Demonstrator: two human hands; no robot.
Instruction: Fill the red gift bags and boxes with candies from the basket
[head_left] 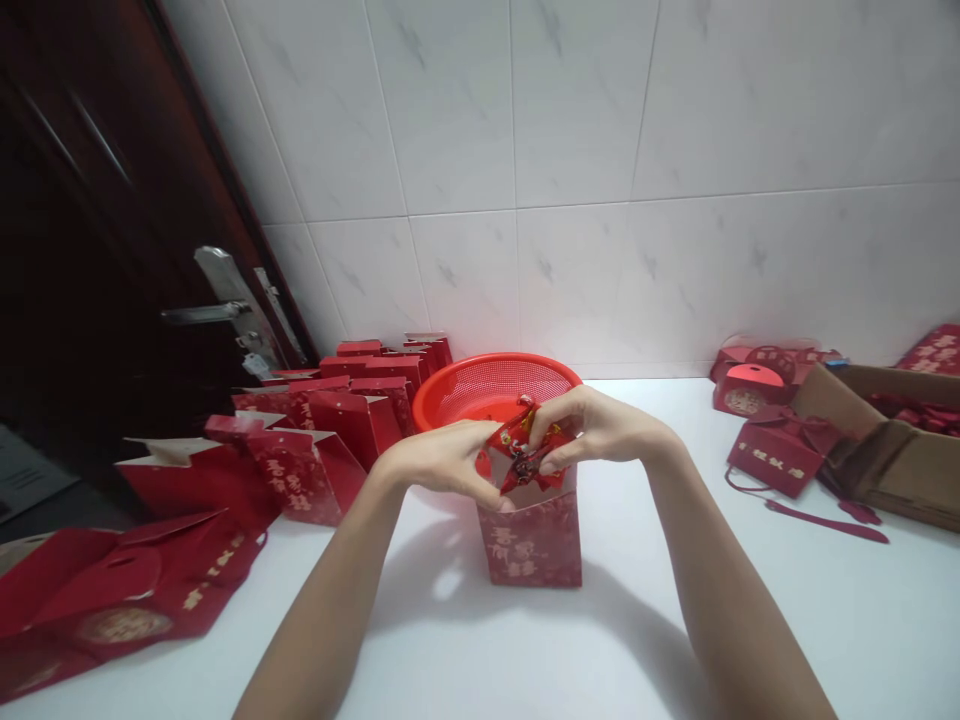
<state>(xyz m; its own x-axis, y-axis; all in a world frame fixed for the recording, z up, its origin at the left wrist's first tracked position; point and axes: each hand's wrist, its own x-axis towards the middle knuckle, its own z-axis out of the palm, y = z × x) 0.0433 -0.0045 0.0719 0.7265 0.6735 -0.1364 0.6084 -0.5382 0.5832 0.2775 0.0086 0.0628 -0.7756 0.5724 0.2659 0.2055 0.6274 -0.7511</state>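
Note:
A red gift box [534,545] with pale printed characters stands upright on the white table, its top open. My left hand [446,462] grips the box's near left rim, thumb toward the front. Over the opening, my right hand [589,425] pinches shiny red wrapped candies [517,440] with gold and dark print. Their lower part reaches into the box mouth. Directly behind is a red plastic basket [510,365] with mesh sides; the hands and box hide much of it.
Several open red boxes [307,480] stand at the left, with a larger red carton [127,600] nearer. At the right are small red handled boxes [784,450], a dark red ribbon [825,522] and a cardboard box [900,470]. A tiled wall [585,280] and a dark door [97,200] lie behind.

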